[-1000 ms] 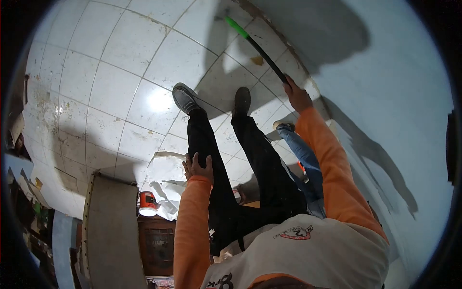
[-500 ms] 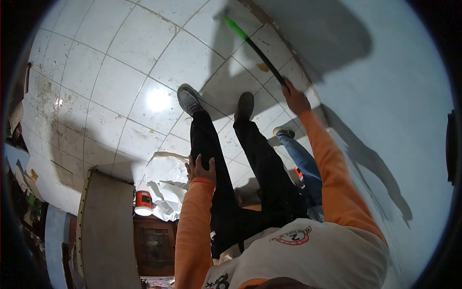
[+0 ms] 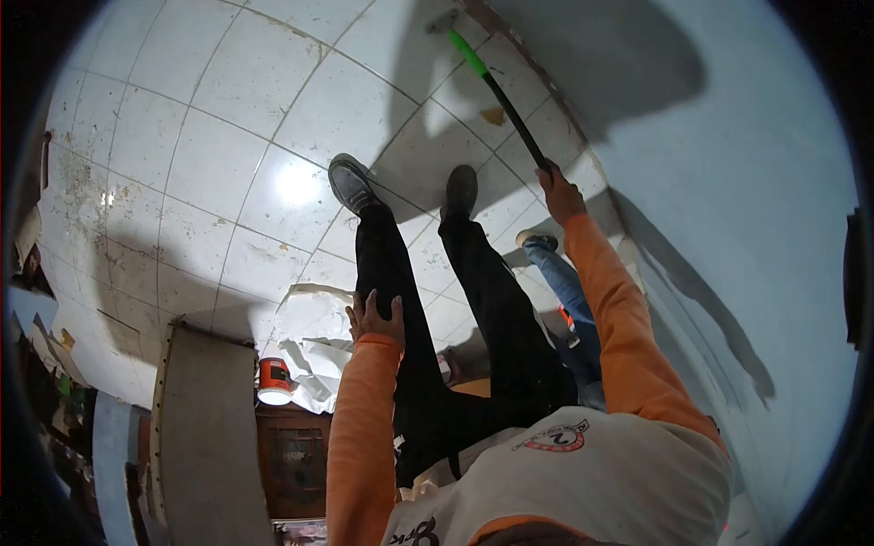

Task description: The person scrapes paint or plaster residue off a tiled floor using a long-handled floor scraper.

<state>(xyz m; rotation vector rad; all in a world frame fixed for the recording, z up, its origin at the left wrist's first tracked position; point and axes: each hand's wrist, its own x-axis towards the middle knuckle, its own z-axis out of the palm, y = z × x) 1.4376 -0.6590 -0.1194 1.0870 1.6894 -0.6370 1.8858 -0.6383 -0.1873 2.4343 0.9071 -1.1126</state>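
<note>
My right hand (image 3: 563, 195) is wrapped round the black end of a long-handled scraper (image 3: 510, 107). Its shaft turns bright green toward the far end, where a small grey head meets the tiled floor near the wall. My left hand (image 3: 376, 318) rests on my left thigh, just above the knee, with its fingers spread and nothing in it. A small brownish flake (image 3: 492, 116) lies on the tiles beside the shaft.
A pale blue wall (image 3: 728, 173) rises on the right of the white tiled floor (image 3: 205, 150). Behind me are crumpled white sheeting (image 3: 314, 369), a red can (image 3: 274, 380) and a long grey panel (image 3: 208, 419). Another person's jeans leg (image 3: 563, 284) stands near the wall.
The scraper's head has shifted right, closer to the wall, and my right hand has come slightly back toward me. My left hand stays on my thigh.
</note>
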